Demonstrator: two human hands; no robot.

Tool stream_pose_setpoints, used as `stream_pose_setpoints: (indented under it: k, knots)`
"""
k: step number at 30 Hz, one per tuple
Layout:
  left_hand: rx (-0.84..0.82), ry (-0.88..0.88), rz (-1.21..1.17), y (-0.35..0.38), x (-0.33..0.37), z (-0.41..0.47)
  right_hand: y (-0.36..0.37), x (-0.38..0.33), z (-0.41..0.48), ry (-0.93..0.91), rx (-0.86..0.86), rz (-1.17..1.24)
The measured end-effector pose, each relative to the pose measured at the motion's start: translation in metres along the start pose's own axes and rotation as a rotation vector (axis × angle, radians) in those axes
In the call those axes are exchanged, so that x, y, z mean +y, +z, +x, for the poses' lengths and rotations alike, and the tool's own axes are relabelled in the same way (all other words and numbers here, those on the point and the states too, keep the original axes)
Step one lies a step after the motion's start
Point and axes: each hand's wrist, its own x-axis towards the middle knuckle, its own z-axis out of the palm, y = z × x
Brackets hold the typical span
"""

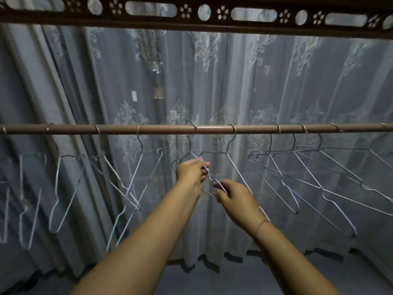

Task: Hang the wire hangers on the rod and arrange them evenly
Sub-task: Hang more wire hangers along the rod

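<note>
A brown rod (165, 129) runs across the view at mid height. Several wire hangers hang from it, spread along its whole length. At the middle, one wire hanger (209, 177) has its hook over the rod and its lower wire pinched by both hands. My left hand (191, 170) grips the wire just below the hanger's shoulder. My right hand (230, 198) grips the same wire lower down and to the right. A pale blue hanger (136, 184) hangs left of my hands. Another hanger (230, 145) hangs just right of the held one.
A carved dark wooden beam (191, 20) crosses above the rod. Sheer embroidered curtains (244, 86) hang behind the hangers down to the floor. Hangers on the right (319, 184) overlap each other at an angle; those on the far left (63, 188) look blurred.
</note>
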Motion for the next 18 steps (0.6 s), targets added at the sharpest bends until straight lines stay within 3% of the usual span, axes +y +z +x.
stream_pose_setpoints:
  k: [4,11,18]
  knots:
    - [0.001,0.03,-0.004,0.0,0.011,0.01,0.001,-0.011,0.008,-0.025,0.012,0.139]
    - [0.042,-0.051,0.051,-0.015,-0.008,0.02,0.016,-0.008,0.0,-0.006,-0.035,0.178]
    - [-0.032,-0.151,0.267,-0.053,-0.051,0.006,0.027,0.01,-0.006,0.049,-0.05,0.164]
